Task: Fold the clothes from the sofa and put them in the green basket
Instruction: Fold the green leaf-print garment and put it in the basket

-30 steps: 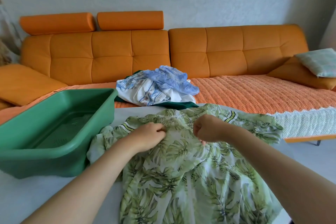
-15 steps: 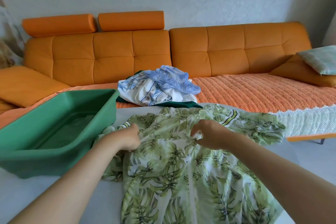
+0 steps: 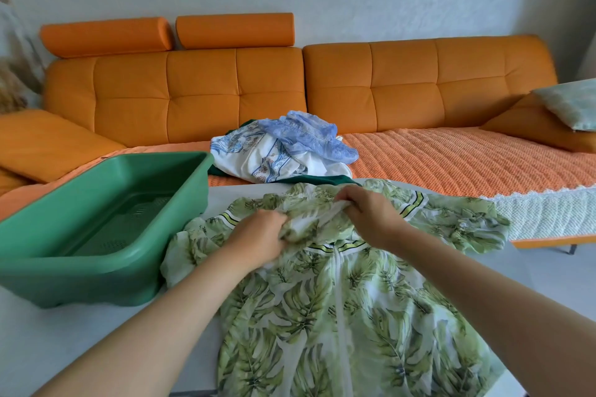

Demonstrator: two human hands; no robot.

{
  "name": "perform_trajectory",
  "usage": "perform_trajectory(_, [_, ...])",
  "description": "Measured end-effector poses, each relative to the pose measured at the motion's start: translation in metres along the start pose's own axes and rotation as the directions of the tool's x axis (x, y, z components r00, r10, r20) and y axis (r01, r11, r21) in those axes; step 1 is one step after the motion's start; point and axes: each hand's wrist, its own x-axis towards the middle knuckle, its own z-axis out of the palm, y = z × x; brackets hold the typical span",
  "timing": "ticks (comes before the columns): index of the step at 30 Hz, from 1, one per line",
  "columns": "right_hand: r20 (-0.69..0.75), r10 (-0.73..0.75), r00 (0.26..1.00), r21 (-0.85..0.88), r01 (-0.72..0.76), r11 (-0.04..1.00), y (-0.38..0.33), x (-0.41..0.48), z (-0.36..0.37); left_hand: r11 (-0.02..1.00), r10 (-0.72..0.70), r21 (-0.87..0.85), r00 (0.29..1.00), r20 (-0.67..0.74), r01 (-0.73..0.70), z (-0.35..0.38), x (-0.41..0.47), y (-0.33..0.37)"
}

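Green basket: stands on the white worktop; serves as the reference for all positions below.
Leaf-print garment: spread on the worktop directly right of the basket, with one sleeve just beside the basket's right wall.
Left hand: right of the basket, fingers curled, gripping bunched fabric near the garment's neckline.
Right hand: farther right of the basket, fingers curled, pinching a white fold of the same neckline.
Pile of clothes: behind the basket's far right corner, on the sofa seat; white-and-blue print, a pale blue lacy piece on top, dark green beneath.
Sofa: orange, behind the basket.
Pillow: pale green, far right of the basket, at the sofa's end.
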Motion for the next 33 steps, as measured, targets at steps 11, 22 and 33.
perform_trajectory(11, [0.559, 0.244, 0.793, -0.538, 0.122, 0.834, 0.004, -0.011, -0.044, 0.982, 0.177, -0.142, 0.857, 0.483, -0.124, 0.008, -0.002, 0.034])
perform_trajectory(22, [0.107, 0.116, 0.987, -0.568, -0.035, 0.823, 0.032, 0.031, -0.019, 0.953, -0.286, 0.082, 0.956, -0.060, 0.291, 0.011, 0.059, -0.004])
perform_trajectory(33, [-0.028, 0.295, 0.955, -0.498, -0.269, 0.824, 0.070, 0.095, -0.005, 0.888, -0.346, -0.395, 0.907, -0.240, 0.234, 0.023, 0.126, -0.024])
